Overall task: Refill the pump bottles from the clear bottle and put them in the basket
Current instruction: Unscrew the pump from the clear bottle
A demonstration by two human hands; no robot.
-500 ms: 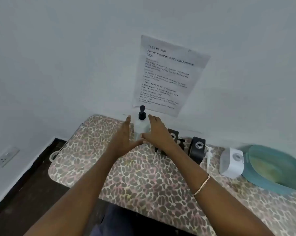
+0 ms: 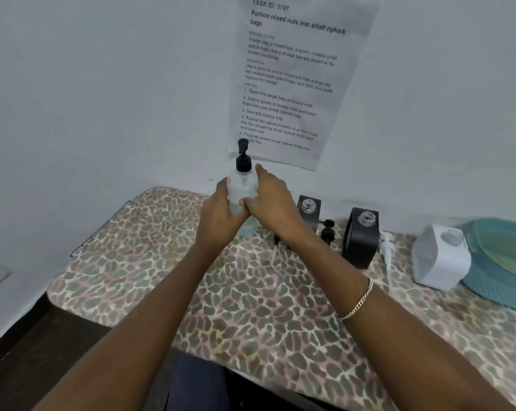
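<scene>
Head | arms outstretched | left hand point(image 2: 218, 221) fingers wrap clear bottle point(image 2: 241, 185) | right hand point(image 2: 276, 203) apparently grips too

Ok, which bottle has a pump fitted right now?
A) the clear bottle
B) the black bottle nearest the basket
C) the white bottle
A: the clear bottle wears a black pump, while the white bottle and that black bottle show open necks.

Between left hand point(image 2: 221, 215) and right hand point(image 2: 273, 200), clear bottle point(image 2: 241, 188) of glossy see-through plastic, with black plastic pump point(image 2: 243, 162). Beneath both hands, matt printed tablecloth point(image 2: 161, 277). Right of the right hand, matt black bottle point(image 2: 360, 244), smooth white bottle point(image 2: 437, 264), teal basket point(image 2: 488, 289) with ribbed plastic wall. On the right wrist, shiny gold-toned metal bracelet point(image 2: 358, 301). Above the hands, matt paper sheet point(image 2: 295, 69).
</scene>
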